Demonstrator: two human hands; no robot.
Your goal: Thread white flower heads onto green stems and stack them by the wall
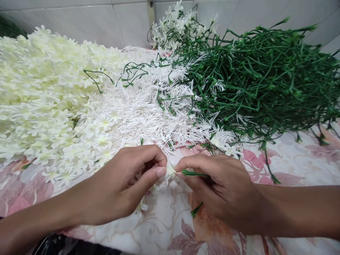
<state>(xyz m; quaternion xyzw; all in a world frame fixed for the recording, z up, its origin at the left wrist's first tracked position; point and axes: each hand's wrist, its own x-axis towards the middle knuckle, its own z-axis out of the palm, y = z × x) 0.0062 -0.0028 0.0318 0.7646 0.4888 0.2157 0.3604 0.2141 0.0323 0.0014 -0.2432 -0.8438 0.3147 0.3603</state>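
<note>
Between the two hands is a small white artificial flower (170,173), its petals pinched by the thumb and forefinger of my left hand (132,184). My right hand (223,187) is closed on a green plastic stem (195,173), with its fingertips up against the flower's right side. Whether the right fingers also grip the flower's centre is hidden. Just beyond the hands lies a heap of thin white stamen pieces (143,109). Below the right hand, part of another green stem (196,210) shows above the cloth.
At the left is a large pile of cream flower heads (39,99). A tangled heap of green stems (276,78) fills the right. Assembled white flowers (175,28) stand at the back by the tiled wall (79,21). Everything rests on a floral cloth (148,233).
</note>
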